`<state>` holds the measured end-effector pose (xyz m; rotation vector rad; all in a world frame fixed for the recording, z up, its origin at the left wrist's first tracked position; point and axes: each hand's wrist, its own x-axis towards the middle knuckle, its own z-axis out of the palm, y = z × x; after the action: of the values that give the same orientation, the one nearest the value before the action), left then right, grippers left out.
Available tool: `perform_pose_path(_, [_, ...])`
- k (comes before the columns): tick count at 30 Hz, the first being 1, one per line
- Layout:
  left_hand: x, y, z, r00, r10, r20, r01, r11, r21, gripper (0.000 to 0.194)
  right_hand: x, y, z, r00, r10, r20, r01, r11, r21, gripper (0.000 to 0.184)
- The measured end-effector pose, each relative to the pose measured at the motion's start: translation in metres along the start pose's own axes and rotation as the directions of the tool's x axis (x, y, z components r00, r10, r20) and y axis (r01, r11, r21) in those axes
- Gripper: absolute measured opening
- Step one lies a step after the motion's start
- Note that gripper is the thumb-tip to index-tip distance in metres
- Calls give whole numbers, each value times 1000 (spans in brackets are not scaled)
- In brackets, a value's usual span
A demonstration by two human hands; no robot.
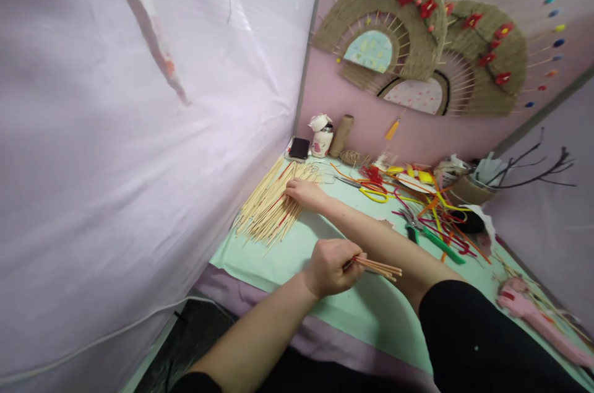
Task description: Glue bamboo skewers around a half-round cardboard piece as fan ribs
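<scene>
In the head view my left hand (335, 266) is closed in a fist round a small bundle of thin wooden sticks (378, 267), whose ends jut out to the right. My right arm reaches across beyond it, and my right hand (307, 193) is at the spread pile of wooden sticks (266, 213). Its fingers are drawn together on sticks in that pile; how many they pinch is hidden. A few sticks in the pile are red.
Scissors (371, 192), green-handled pliers (439, 241) and tangled coloured pipe cleaners (436, 207) lie to the right. A pink glue gun (533, 319) rests at the right edge. Behind stand a jar (321, 140) and a twine roll (342, 135). Woven fans (420, 15) hang on the board.
</scene>
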<state>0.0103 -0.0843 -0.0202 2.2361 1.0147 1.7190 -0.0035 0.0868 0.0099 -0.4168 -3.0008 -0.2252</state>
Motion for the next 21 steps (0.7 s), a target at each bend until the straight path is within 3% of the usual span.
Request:
perform_pose_path(5, [2,4,-3,1000,19,-12,-19,1000,-5,23,10,-9,14,996,-10,-88,14,998,55,21])
perform_pose_path(10, [5,9,-7,995,7,-104,-8,1000,-3,27,35,-22,22,993,6,-118,6,994,105,25])
perform_pose_path(16, [7,9,-8,987,48,-155,-50,999,-5,25,38,-22,19,965,71,-251,-10,971,237,49])
perform_pose_path(19, [7,10,-9,988,41,-148,-40,999,6,25,22,-1,12,956,237,-174,-198,956,215,52])
perform_pose_path(21, [8,10,-9,988,44,-145,-44,999,1,25,6,22,6,914,399,-76,-384,909,163,48])
